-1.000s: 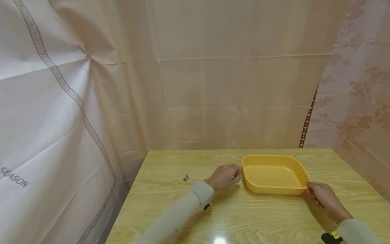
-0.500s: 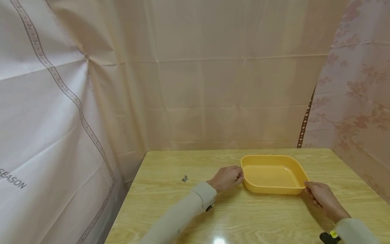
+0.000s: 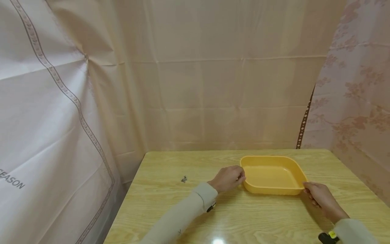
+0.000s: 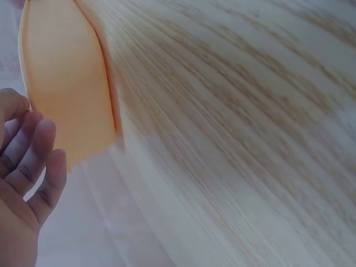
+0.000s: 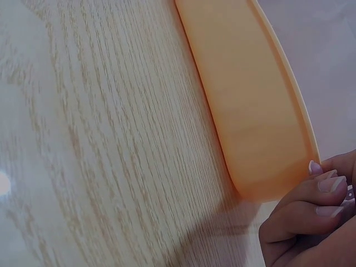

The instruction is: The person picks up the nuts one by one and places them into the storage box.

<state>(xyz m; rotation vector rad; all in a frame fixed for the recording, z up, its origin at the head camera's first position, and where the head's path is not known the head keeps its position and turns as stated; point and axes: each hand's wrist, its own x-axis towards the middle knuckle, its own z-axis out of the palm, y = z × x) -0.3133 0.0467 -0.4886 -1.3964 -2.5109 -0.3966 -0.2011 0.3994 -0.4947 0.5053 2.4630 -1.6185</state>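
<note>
A shallow yellow plastic tray with rounded corners stands on the right half of the table, nothing visible inside it. My left hand pinches its left rim between thumb and fingertips; in the left wrist view the other fingers of that hand curl loosely outside the wall. At the near right corner, my right hand pinches the rim. The right wrist view has the thumb and index finger on the edge of the tray, with the remaining fingers folded below.
A small cluster of tiny grey metallic pieces lies left of my left hand, too small to identify. The wood-grain table ends at a back edge against a beige curtain. More cloth hangs at both sides.
My left hand has moved slightly right, from beside the tray onto its left rim. The right hand keeps its pinch on the corner. The tray shifts only slightly in view.
</note>
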